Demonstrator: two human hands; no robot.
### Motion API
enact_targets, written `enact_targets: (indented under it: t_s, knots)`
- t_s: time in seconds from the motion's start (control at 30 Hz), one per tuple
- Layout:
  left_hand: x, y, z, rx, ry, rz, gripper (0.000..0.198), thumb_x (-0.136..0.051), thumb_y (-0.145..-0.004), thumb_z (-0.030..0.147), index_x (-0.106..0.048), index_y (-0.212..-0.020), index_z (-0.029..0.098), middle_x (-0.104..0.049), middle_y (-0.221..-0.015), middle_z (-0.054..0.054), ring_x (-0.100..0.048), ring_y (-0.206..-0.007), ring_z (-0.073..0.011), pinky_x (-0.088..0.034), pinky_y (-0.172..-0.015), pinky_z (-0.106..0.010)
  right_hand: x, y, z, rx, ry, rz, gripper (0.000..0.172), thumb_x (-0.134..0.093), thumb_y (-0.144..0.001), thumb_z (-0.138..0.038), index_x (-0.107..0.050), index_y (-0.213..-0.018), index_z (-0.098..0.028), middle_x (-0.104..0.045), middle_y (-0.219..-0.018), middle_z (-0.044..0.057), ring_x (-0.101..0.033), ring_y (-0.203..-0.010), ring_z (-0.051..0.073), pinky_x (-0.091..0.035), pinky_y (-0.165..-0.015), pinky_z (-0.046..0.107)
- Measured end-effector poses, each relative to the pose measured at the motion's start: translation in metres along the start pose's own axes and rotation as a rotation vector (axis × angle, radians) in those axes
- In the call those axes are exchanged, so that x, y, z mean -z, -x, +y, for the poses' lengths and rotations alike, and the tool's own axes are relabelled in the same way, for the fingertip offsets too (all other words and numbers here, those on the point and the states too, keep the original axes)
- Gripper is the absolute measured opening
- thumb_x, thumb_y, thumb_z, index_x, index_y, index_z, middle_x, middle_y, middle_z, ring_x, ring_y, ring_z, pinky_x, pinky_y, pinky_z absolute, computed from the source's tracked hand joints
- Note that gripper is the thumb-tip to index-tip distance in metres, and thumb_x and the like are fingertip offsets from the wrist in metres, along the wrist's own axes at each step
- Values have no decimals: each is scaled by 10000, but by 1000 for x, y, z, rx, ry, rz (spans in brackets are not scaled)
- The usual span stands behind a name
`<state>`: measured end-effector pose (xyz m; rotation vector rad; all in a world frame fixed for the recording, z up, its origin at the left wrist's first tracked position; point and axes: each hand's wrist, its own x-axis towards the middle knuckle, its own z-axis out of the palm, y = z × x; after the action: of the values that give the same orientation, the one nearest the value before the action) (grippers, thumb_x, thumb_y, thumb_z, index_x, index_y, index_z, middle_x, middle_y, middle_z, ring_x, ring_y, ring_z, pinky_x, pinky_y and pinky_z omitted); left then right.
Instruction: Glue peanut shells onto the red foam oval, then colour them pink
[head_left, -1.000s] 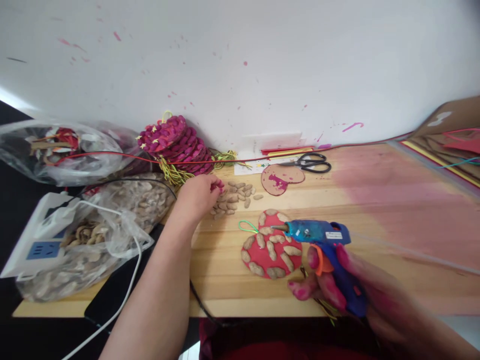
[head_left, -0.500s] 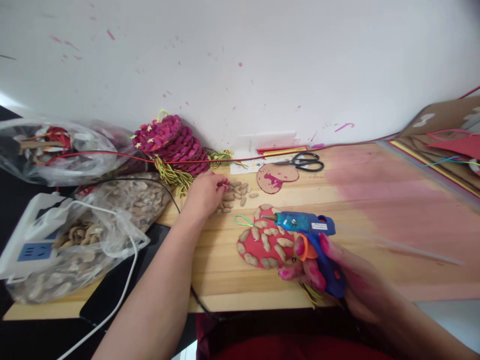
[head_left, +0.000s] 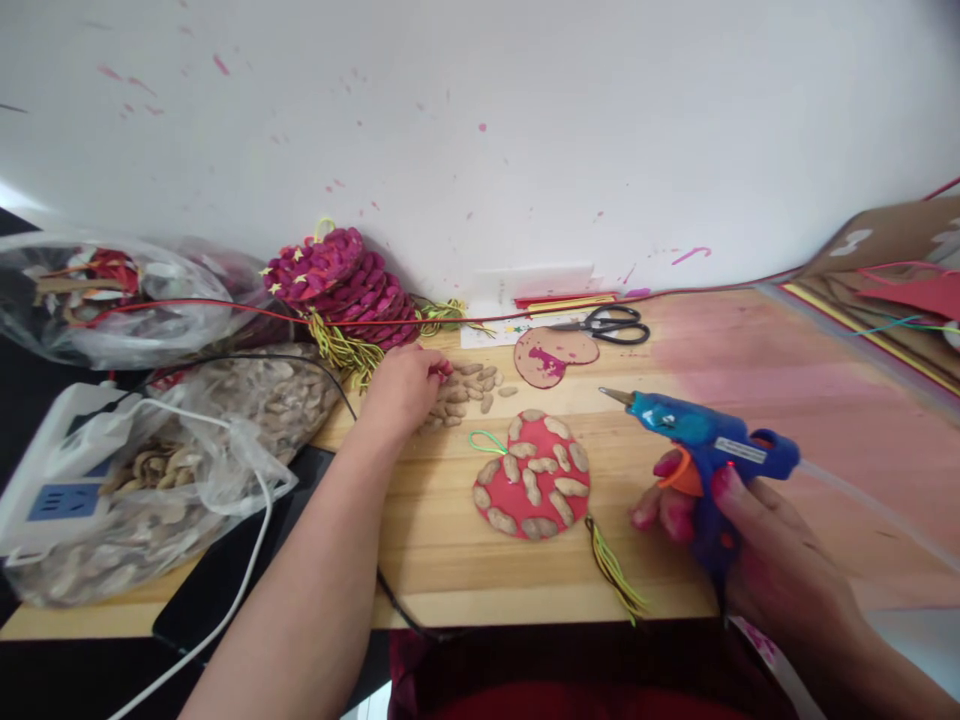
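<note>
My right hand (head_left: 739, 525) grips a blue hot glue gun (head_left: 701, 435) by its handle, nozzle pointing left, held to the right of a red disc (head_left: 534, 475). Peanut shells are stuck on the disc, which has a green loop at its top and a yellow-green tassel (head_left: 616, 575) at its bottom. My left hand (head_left: 401, 385) rests on the wooden table (head_left: 450, 560) at a small pile of loose peanut shells (head_left: 469, 388), fingertips pinched together among them. What the fingers hold is too small to make out.
Clear bags of peanut shells (head_left: 172, 470) and a white power strip (head_left: 49, 480) lie at the left. Stacked magenta ornaments (head_left: 341, 285) stand by the wall. Black scissors (head_left: 611, 325) and a brown cardboard disc (head_left: 553, 355) lie behind. Cardboard sheets (head_left: 892, 270) sit far right.
My right hand has pulled the glue gun off the red disc and moved it right and up. My left hand has stayed at the shell pile.
</note>
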<state>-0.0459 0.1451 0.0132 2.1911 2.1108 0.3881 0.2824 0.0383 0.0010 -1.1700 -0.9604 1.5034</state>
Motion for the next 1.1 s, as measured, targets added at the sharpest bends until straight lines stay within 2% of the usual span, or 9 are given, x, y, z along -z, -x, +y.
enact_targets:
  t_s: [0.13,0.23,0.37,0.47,0.6,0.77,0.9,1.1]
  knots:
    - [2,0,-9,40,15,100,294,-523,-844,207,-775,-996,189,-754,-992,-99,-671,-972,-264,-482,-880,-338,7,-4,7,43,69,-3,276,-632,-894,-505,-708,-878,-241,-608,-624,40,-664,-740,238,-533,-666,309]
    - [10,1,-16,138,13,144,290,-532,-857,273,-773,-995,193,-768,-961,-86,-682,-888,-253,-486,-822,-330,6,-3,9,78,138,1,294,-678,-841,-543,-711,-844,-250,-620,-644,40,-665,-734,242,-566,-660,313]
    - [23,4,-18,236,-56,27,268,-566,-847,327,-778,-937,192,-760,-836,-79,-676,-788,-251,-470,-749,-330,2,-1,5,107,257,43,394,-684,-794,-616,-721,-700,-235,-659,-717,79,-668,-769,260,-597,-693,336]
    - [29,5,-14,220,-82,-63,245,-585,-829,324,-779,-909,197,-752,-798,-66,-671,-768,-241,-457,-724,-321,2,-1,4,127,284,87,424,-689,-786,-614,-703,-604,-232,-682,-774,98,-674,-840,278,-604,-744,340]
    - [28,6,-11,173,-57,-138,235,-579,-787,251,-782,-898,209,-760,-825,-49,-670,-767,-223,-453,-718,-304,5,-3,5,87,275,114,412,-721,-739,-630,-716,-624,-234,-691,-757,103,-684,-841,300,-607,-743,356]
    - [22,5,-12,173,-52,-84,239,-582,-773,240,-781,-901,211,-755,-808,-53,-668,-764,-229,-456,-723,-308,9,-2,7,49,291,89,405,-706,-751,-630,-740,-700,-229,-706,-776,111,-685,-829,294,-586,-649,309]
    - [19,4,-13,189,-57,-57,196,-610,-779,280,-775,-864,215,-737,-741,-50,-662,-731,-234,-447,-696,-317,6,-1,7,56,318,89,456,-686,-769,-643,-707,-618,-214,-717,-799,114,-685,-821,263,-573,-657,268]
    - [22,5,-8,234,2,53,109,-658,-744,263,-746,-789,217,-723,-714,-28,-644,-681,-208,-442,-685,-310,6,-2,10,49,292,87,410,-711,-762,-625,-720,-686,-222,-711,-759,85,-684,-790,238,-571,-669,255]
